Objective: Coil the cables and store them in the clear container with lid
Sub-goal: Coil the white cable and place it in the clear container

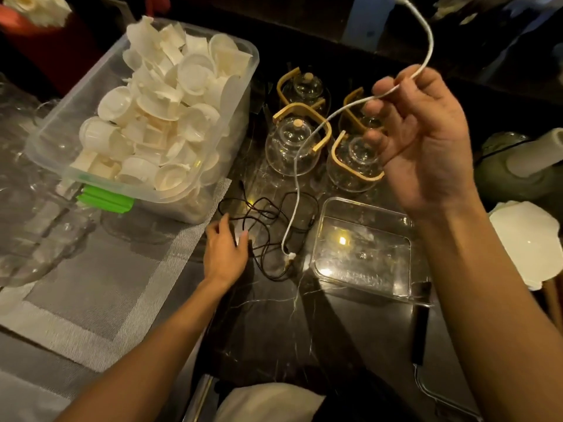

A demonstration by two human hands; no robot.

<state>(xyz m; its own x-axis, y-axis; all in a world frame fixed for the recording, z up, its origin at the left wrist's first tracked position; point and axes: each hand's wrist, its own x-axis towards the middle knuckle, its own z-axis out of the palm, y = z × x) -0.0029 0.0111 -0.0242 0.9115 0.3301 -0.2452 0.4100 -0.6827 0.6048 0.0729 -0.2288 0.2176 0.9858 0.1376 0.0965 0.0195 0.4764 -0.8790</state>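
My right hand (pixel 423 138) is raised above the table and pinches a white cable (pixel 297 166). One end of the cable arcs up past the top edge; its other plug hangs down to the dark tabletop beside the clear container (pixel 402 239). That shallow container sits open and holds nothing. A tangled black cable (pixel 268 220) lies on the table left of the container. My left hand (pixel 225 251) rests on the tangle with fingers spread over the wire. A clear lid edge (pixel 426 388) shows at the lower right.
A large plastic bin (pixel 51 129) full of white cups stands at the back left on a grey placemat (pixel 100 287). Several glass teapots with wooden handles (pixel 292 141) stand behind the cables. A white plate (pixel 527 239) and a green vessel (pixel 499 175) sit at the right.
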